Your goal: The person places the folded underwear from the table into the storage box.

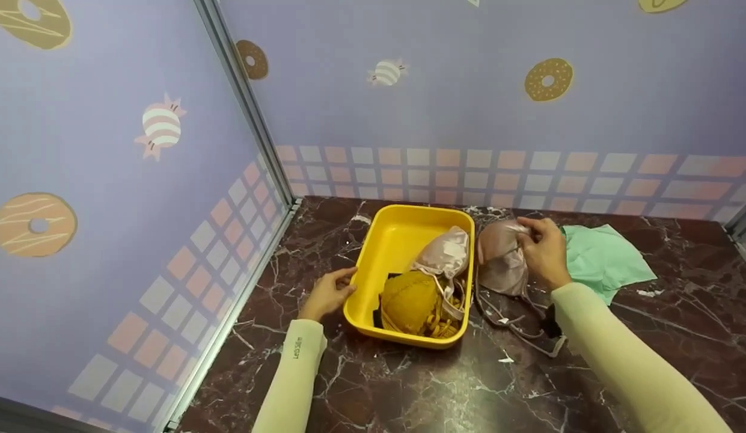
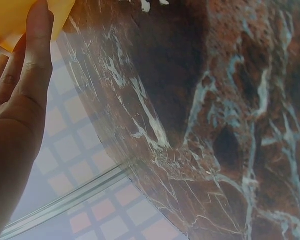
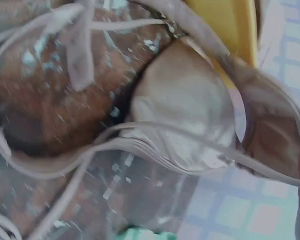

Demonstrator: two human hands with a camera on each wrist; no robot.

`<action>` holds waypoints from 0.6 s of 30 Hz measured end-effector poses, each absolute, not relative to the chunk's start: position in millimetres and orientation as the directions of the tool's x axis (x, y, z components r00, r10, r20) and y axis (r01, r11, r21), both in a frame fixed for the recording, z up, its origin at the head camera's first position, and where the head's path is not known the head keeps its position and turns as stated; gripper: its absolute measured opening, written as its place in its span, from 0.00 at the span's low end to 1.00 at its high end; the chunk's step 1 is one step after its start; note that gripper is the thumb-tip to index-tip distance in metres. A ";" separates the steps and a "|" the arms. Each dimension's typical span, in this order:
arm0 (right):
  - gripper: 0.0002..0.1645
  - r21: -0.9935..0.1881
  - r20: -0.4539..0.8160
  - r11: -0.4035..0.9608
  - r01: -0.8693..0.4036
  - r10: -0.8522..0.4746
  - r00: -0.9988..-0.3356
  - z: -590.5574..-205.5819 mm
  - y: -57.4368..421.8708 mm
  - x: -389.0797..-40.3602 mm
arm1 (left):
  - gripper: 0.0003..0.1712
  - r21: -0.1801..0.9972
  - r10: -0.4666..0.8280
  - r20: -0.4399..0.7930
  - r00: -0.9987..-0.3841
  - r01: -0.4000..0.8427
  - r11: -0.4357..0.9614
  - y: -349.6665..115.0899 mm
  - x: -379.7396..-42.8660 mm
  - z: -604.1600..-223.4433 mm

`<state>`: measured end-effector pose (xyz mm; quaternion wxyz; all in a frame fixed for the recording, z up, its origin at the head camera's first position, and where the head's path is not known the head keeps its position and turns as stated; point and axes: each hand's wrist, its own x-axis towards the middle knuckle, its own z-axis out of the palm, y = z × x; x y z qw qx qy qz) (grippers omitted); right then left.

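My right hand (image 1: pixel 546 252) pinches a dusty-pink bra (image 1: pixel 502 264) by the edge of one cup, just right of the yellow bin (image 1: pixel 382 240). Its straps trail over the tabletop towards the front. In the right wrist view the satiny bra cup (image 3: pixel 182 107) and loose straps fill the middle, while only a sliver of the hand shows at the right edge. My left hand (image 1: pixel 329 294) rests its fingers against the bin's left side; the left wrist view has those fingers (image 2: pixel 37 55) fairly straight on the plastic. Inside the bin lie a mustard bra (image 1: pixel 409 300) and a pale pink bra (image 1: pixel 442 252).
A mint-green cloth (image 1: pixel 607 258) lies flat to the right, partly behind my right hand. The dark red marbled tabletop (image 1: pixel 409 385) meets patterned walls (image 1: pixel 409 114) at the back and left. A metal rail (image 1: pixel 228 325) runs along the left edge.
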<state>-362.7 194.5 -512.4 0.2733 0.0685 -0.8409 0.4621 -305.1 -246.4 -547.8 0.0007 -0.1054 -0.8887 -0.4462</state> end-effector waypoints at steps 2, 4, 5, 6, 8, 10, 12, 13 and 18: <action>0.18 -0.753 0.483 0.550 -0.360 0.091 -0.871 -512.3 196.4 -361.3 | 0.24 0.791 0.177 0.092 -0.980 0.180 0.585 -247.3 -304.9 -548.1; 0.18 -0.776 0.423 0.534 -0.337 0.043 -0.905 -517.4 198.6 -359.6 | 0.24 0.786 0.168 0.091 -0.982 0.174 0.593 -248.3 -304.7 -548.6; 0.17 -0.788 0.388 0.527 -0.319 0.024 -0.921 -521.7 199.7 -358.4 | 0.24 0.784 0.164 0.089 -0.982 0.171 0.596 -248.5 -304.6 -548.7; 0.17 -0.806 0.346 0.515 -0.291 0.010 -0.938 -527.3 200.8 -357.2 | 0.24 0.784 0.163 0.087 -0.983 0.168 0.597 -248.6 -304.6 -548.7; 0.17 -0.830 0.283 0.499 -0.249 -0.007 -0.959 -539.2 203.5 -353.8 | 0.24 0.783 0.165 0.083 -0.983 0.166 0.599 -248.5 -304.5 -548.7; 0.18 -0.841 0.249 0.494 -0.220 -0.008 -0.968 -551.6 205.4 -350.3 | 0.24 0.782 0.165 0.076 -0.983 0.161 0.602 -248.0 -304.4 -548.7; 0.18 -0.841 0.227 0.504 -0.197 -0.002 -0.974 -562.1 206.2 -347.0 | 0.24 0.784 0.161 0.067 -0.985 0.152 0.602 -247.6 -304.9 -549.0; 0.19 -0.830 0.230 0.523 -0.193 0.005 -0.973 -566.5 206.2 -345.8 | 0.24 0.783 0.160 0.068 -0.985 0.152 0.603 -247.4 -305.0 -549.3; 0.30 -0.757 0.185 0.649 -0.076 0.102 -0.978 -577.5 200.3 -342.8 | 0.24 0.791 0.167 0.066 -0.984 0.154 0.593 -245.7 -305.7 -550.0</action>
